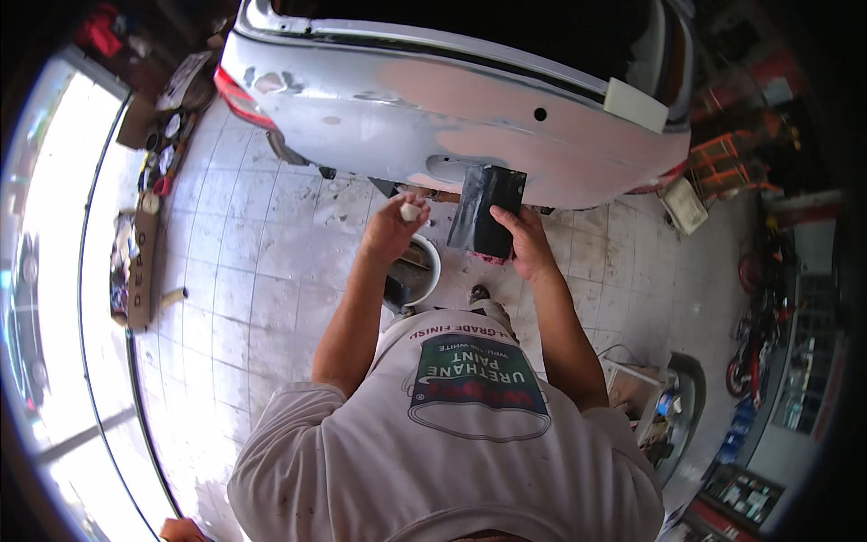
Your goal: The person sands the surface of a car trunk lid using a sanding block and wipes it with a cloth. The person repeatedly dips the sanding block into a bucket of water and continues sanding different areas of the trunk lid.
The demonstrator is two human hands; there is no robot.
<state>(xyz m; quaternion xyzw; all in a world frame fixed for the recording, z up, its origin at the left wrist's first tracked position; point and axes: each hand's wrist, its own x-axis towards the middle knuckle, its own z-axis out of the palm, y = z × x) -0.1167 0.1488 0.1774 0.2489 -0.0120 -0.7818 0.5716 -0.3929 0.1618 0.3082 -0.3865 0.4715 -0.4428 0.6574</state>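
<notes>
In my right hand [530,242] is a black sheet [492,212] that looks like sandpaper, its near side partly bent and glossy. Something pink shows under the sheet's lower edge. My left hand [394,228] is closed around a small whitish lump [410,212], whose kind I cannot make out. Both hands are held in front of the rear of a car [379,99], apart from its panel. The panel is pale grey with pinkish filler patches and a round dark hole. Below my left hand stands a white bucket [436,271] holding murky water and a dark item.
A pale flat block [636,106] rests on the car's right edge. Cardboard boxes [142,262] with items line the left wall by a bright glass front. An orange rack [722,163] and a pale tray [685,205] stand to the right. A cluttered box [632,393] sits lower right.
</notes>
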